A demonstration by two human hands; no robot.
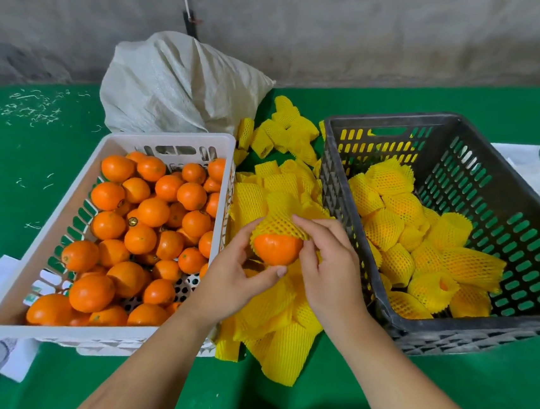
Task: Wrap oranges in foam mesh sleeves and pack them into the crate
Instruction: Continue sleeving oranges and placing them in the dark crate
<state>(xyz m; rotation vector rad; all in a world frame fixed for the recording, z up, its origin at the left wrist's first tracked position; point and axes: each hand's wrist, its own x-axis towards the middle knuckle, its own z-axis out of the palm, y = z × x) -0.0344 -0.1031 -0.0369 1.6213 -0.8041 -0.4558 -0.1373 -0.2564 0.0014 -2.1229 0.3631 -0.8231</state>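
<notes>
**At frame centre, an orange half in its sleeve**

Between the two crates, over the loose pile of yellow sleeves [271,316], the left hand [231,279] cups an orange [277,249] from below, thumb curled under it. The right hand [331,269] pinches the foam mesh sleeve [280,220] covering the fruit's upper half. At left, the white crate [63,214] holds bare oranges [149,212]; at right, the dark crate [496,166] holds wrapped oranges [422,252].
</notes>
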